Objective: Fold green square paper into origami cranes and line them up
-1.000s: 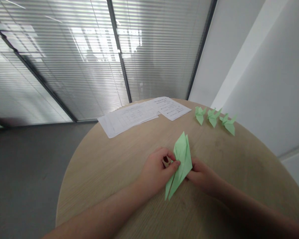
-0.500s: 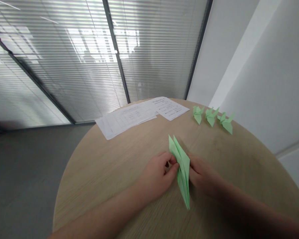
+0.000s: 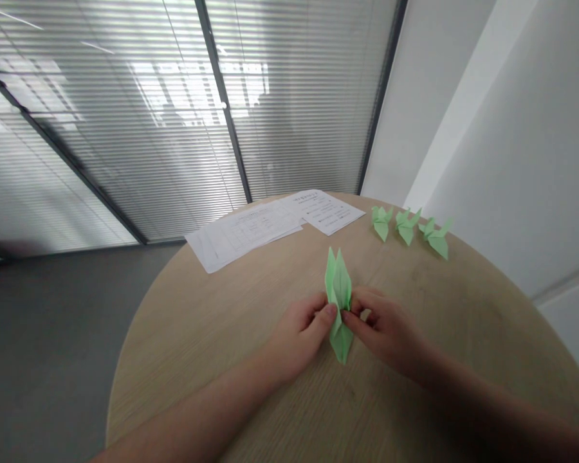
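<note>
A folded piece of green origami paper point(image 3: 340, 283) stands between my hands above the table, long and narrow, with two pointed tips at the far end and a point toward me. My left hand point(image 3: 305, 331) pinches its left side, thumb on the near face. My right hand point(image 3: 383, 325) grips its right edge between thumb and fingers, close to the middle crease. Both sets of fingertips nearly meet at the paper's centre. The fingers behind the paper are partly hidden.
Three green paper cranes point(image 3: 408, 226) stand in a row at the table's far right. White printed sheets point(image 3: 251, 231) overlap along the far edge of the round wooden table point(image 3: 212, 321). Beyond it are glass panels with blinds point(image 3: 303, 128) and a white wall point(image 3: 525, 148).
The folded paper has turned more upright and shifted slightly left and away from me. My right hand's thumb and fingers have come round to pinch its near side.
</note>
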Available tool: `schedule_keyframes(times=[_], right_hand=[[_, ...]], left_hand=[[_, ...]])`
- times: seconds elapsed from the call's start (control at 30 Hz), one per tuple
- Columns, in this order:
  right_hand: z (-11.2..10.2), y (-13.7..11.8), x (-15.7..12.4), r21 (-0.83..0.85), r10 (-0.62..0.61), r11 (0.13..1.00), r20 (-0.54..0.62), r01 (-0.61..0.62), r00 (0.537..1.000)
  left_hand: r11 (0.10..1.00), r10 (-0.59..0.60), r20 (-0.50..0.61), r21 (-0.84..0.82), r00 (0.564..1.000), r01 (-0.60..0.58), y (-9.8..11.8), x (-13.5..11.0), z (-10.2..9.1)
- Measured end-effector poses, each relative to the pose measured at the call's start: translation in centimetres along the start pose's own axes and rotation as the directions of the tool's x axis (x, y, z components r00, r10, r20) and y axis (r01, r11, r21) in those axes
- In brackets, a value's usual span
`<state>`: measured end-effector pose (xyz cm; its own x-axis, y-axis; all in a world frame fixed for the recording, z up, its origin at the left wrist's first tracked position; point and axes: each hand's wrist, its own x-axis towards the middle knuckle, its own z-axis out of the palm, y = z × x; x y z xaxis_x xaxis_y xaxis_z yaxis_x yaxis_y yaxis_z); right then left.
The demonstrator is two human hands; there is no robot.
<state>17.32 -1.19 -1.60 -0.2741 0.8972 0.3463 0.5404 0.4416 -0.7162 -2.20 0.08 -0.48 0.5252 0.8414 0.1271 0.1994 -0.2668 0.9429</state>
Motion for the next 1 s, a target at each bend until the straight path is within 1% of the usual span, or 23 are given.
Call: schedule_keyframes(times=[0.07, 0.13, 0.27, 0.33, 0.37, 0.43, 0.47, 0.53, 0.6, 0.67, 0.77, 0.9, 1.0], right_hand=[[0.1, 0.1, -0.1, 0.016, 0.007, 1.000, 0.002, -0.007, 1.000], [0.0, 0.0, -0.1, 0.031, 0.018, 0.999, 0.002, -0.018, 1.000], [-0.1, -0.3, -0.2, 0.067, 0.008, 0.998, 0.034, -0.010, 0.999], [0.0, -0.3, -0.3, 0.124, 0.045, 0.991, 0.035, -0.049, 0.998], [0.1, -0.2, -0.4, 0.184, 0.080, 0.979, 0.023, -0.083, 0.997], [0.4, 0.1, -0.3, 0.374, 0.168, 0.914, 0.004, -0.157, 0.986], [0.6, 0.2, -0.2, 0.478, 0.209, 0.858, 0.015, -0.191, 0.978], [0.8, 0.4, 0.0, 0.630, 0.276, 0.729, 0.087, -0.267, 0.957], [0.8, 0.4, 0.4, 0.687, 0.311, 0.641, 0.177, -0.343, 0.934], [0.7, 0.1, 0.6, 0.697, 0.323, 0.606, 0.225, -0.384, 0.919], [0.8, -0.4, 0.6, 0.691, 0.312, 0.606, 0.249, -0.394, 0.917], [1.0, -0.8, 0.6, 0.643, 0.332, 0.642, 0.258, -0.418, 0.907], [1.0, -0.8, 0.7, 0.600, 0.359, 0.674, 0.245, -0.431, 0.901]], left_hand=[[1.000, 0.018, 0.010, 0.007, 1.000, -0.018, -0.1, 0.1, -0.1], [1.000, 0.012, 0.006, 0.007, 1.000, -0.012, -0.3, 0.3, -0.1], [0.998, -0.063, -0.025, -0.029, 0.998, 0.062, -0.9, 0.6, -0.1], [0.991, -0.106, -0.028, -0.087, 0.994, 0.103, -1.2, 0.7, 0.0], [0.986, -0.122, -0.025, -0.116, 0.992, 0.118, -1.3, 0.8, 0.0], [0.976, -0.140, -0.018, -0.172, 0.990, 0.135, -1.3, 0.8, 0.0], [0.971, -0.144, -0.015, -0.196, 0.989, 0.139, -1.2, 0.8, 0.0], [0.964, -0.150, -0.015, -0.224, 0.989, 0.143, -1.0, 0.8, 0.0], [0.968, -0.149, -0.028, -0.208, 0.989, 0.140, -0.8, 0.7, 0.0], [0.980, -0.139, -0.052, -0.150, 0.989, 0.130, -0.7, 0.7, 0.0], [0.992, -0.124, -0.090, -0.051, 0.988, 0.119, -0.6, 0.6, 0.0], [0.992, -0.123, -0.102, 0.004, 0.987, 0.124, -0.5, 0.3, 0.1], [0.983, -0.113, -0.122, 0.131, 0.986, 0.129, -0.3, 0.3, 0.1]])
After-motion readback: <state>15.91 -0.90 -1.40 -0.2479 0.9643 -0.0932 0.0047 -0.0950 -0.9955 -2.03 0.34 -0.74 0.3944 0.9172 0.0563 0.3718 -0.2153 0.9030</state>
